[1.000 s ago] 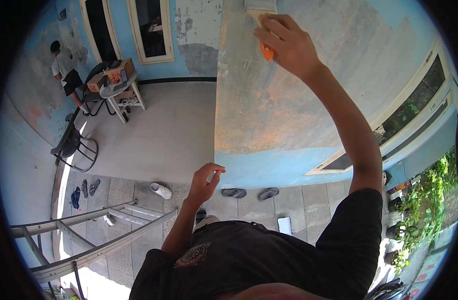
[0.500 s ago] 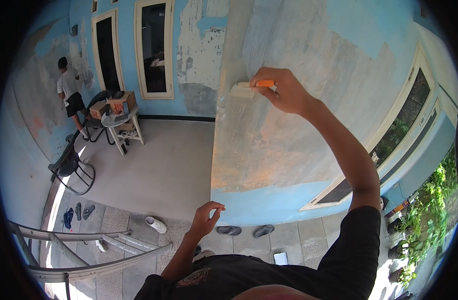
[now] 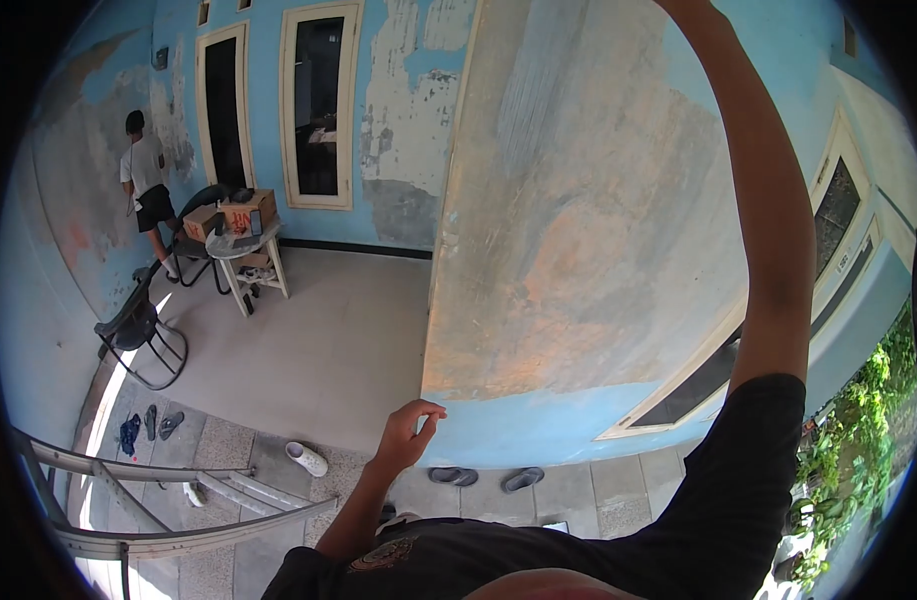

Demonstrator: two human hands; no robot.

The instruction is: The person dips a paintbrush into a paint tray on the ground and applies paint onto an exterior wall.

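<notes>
My right arm (image 3: pixel 768 200) reaches up along the wall. Its hand is cut off by the top edge of the view, so the fingers and anything in them are hidden. The wall (image 3: pixel 588 220) in front of me has light blue paint worn or scraped away over a large area, showing grey and orange-brown patches. Blue paint (image 3: pixel 518 425) remains along its lower part. Low in front of my body, beside the wall's lower corner, my left hand (image 3: pixel 408 432) is loosely curled, thumb and forefinger tips together, with nothing visible in it.
A metal ladder (image 3: pixel 178 540) stands at lower left. Sandals (image 3: pixel 453 476) and a white shoe (image 3: pixel 306 459) lie on the paving. Farther back are a chair (image 3: pixel 138 325), a small table (image 3: pixel 221 243) with cardboard boxes (image 3: pixel 250 211), and another person (image 3: pixel 142 170) facing the left wall.
My right hand has risen from the wall's middle to beyond the top edge, taking the orange-handled, pale broad-headed tool out of view. My left hand has hardly moved.
</notes>
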